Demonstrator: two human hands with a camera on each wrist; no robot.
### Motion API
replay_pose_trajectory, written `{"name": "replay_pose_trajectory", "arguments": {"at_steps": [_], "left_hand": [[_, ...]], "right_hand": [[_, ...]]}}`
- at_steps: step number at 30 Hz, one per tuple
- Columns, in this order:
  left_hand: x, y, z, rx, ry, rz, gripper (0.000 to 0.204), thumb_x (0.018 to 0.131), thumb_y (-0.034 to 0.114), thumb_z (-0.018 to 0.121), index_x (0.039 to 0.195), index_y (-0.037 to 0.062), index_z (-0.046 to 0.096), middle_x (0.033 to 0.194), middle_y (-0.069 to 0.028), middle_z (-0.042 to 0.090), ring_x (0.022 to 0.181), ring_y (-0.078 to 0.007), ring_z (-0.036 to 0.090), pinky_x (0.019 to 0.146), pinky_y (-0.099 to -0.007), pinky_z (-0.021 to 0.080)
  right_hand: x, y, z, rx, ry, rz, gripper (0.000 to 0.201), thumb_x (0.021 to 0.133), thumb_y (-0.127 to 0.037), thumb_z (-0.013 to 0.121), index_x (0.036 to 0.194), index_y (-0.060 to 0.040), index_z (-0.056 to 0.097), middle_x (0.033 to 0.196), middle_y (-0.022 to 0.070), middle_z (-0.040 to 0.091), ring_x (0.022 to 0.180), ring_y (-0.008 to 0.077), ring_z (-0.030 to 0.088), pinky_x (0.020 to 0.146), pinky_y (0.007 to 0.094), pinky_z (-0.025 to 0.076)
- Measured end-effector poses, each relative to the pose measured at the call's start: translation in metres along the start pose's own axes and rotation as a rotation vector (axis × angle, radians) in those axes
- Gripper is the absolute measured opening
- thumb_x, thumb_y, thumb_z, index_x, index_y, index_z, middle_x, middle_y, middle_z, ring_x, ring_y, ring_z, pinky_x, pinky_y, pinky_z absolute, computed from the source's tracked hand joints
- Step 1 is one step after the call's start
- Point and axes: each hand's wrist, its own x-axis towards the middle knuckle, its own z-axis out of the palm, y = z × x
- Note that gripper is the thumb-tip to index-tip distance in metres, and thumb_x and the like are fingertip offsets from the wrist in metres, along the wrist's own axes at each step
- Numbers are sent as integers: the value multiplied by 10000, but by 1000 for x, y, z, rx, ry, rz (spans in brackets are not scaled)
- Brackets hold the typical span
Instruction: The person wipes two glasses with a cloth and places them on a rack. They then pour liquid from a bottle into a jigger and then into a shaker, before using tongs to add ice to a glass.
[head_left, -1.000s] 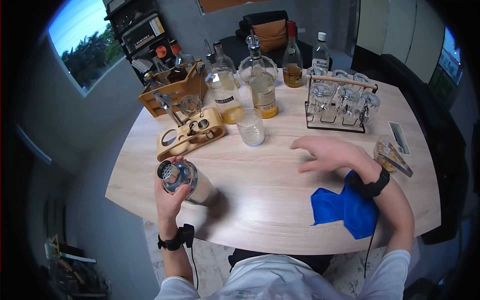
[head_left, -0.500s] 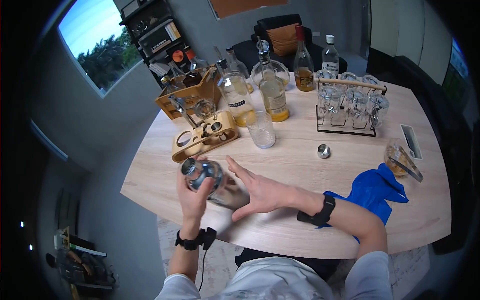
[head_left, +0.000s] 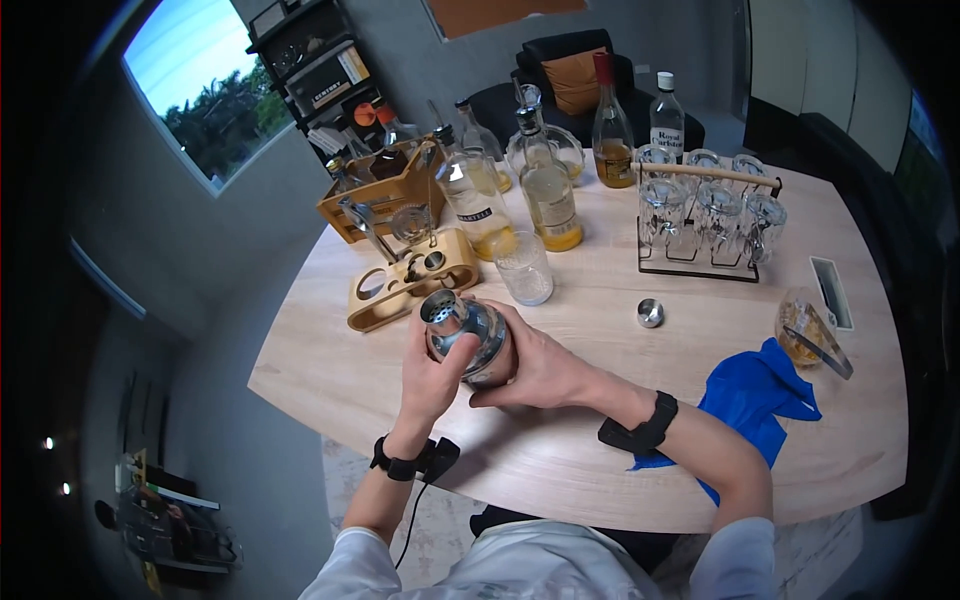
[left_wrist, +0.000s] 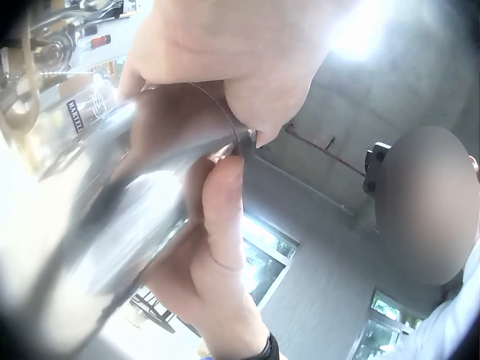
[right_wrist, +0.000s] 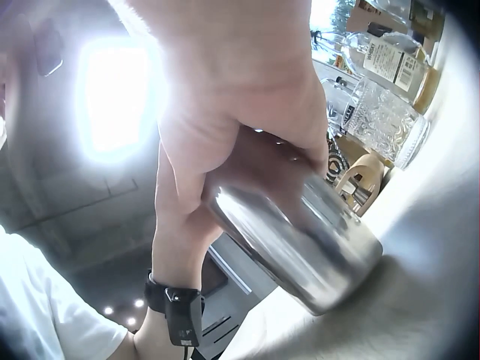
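A steel cocktail shaker (head_left: 488, 338) with its perforated strainer top (head_left: 443, 308) uncovered is held between both hands, leaning in the head view. My left hand (head_left: 430, 378) grips the shoulder of it, thumb across the near side. Wrapped about the body from the other side is my right hand (head_left: 548, 368). In the right wrist view the shaker's base (right_wrist: 330, 277) is low over the table. A small steel cap (head_left: 650, 313) rests on the table to the right. Just beyond the shaker stands a textured mixing glass (head_left: 524, 268).
Several liquor bottles (head_left: 551, 195) stand at the back, beside a wooden bottle crate (head_left: 375, 205). A bamboo tool stand (head_left: 440, 280) is left of the glass. Rightward are a rack of upturned glasses (head_left: 708, 215), a blue cloth (head_left: 755, 400) and a bowl with tongs (head_left: 800, 330).
My right hand has come from the right side of the table onto the shaker, uncovering the small cap. My left hand has shifted rightward with the shaker. The head view has turned slightly.
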Motion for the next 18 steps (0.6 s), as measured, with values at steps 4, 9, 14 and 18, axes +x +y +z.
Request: {"name": "replay_pose_trajectory", "arguments": {"at_steps": [4,9,14,18], "left_hand": [[-1,3,0,42,1,7,536,880,174,711,1316,13,444,1273,-107,561,1148,-171,544,992,-326,441],[-6,-2,-2,-4,0,15,631,827,199,768,1323,17,424,1290,-118,535,1163,-190,543,1002,-341,444],[-8,-4,1,110,-94,72,846,682,145,881,1342,31,365,1244,-109,531,1169,-200,543,998,-351,456],[-17,-5,-1,176,-31,65,838,685,137,879,1337,33,363,1235,-111,526,1154,-194,551,984,-347,469]], "right_hand": [[1,4,1,-3,21,-49,1056,624,-287,890,1438,-51,261,1305,230,529,1214,366,539,1023,397,431],[-1,8,0,-34,-14,-19,1001,628,-308,889,1399,-45,307,1259,228,561,1158,370,571,992,399,448],[-1,14,-11,-6,-77,106,927,624,-325,895,1336,-31,379,1187,208,607,1111,326,601,953,391,467],[0,6,-14,-9,-154,233,915,625,-335,896,1327,-14,405,1209,202,598,1094,294,602,958,386,474]]}}
